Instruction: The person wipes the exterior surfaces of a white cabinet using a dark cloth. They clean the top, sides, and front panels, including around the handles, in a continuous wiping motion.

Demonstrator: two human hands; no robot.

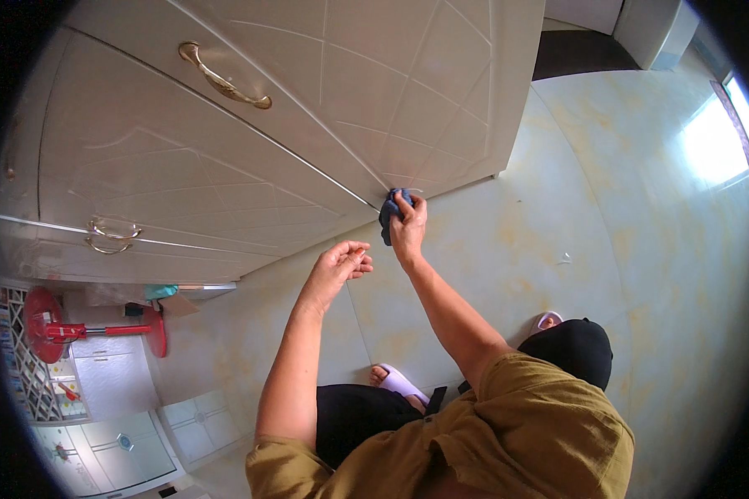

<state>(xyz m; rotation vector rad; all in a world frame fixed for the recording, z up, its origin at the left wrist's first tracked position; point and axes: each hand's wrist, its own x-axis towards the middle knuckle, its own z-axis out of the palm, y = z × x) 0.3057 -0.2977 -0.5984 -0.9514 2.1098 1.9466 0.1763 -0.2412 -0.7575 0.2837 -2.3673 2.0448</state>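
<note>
My right hand grips a bunched dark blue cloth. The cloth rests against the lower edge of a glossy beige cabinet door, close to the seam with the neighbouring door. To the left, my left hand hangs in the air above the tiled floor with its fingers loosely curled. Nothing plain shows in it, and it touches neither the cloth nor the cabinet. A gold-coloured curved handle is fixed on the door with the cloth. Smaller handles sit farther left.
Pale marbled floor tiles surround my feet in lilac slippers. A small white scrap lies on the floor at right. Past the cabinet's far end stands a red pedestal fan, beside a white lattice rack.
</note>
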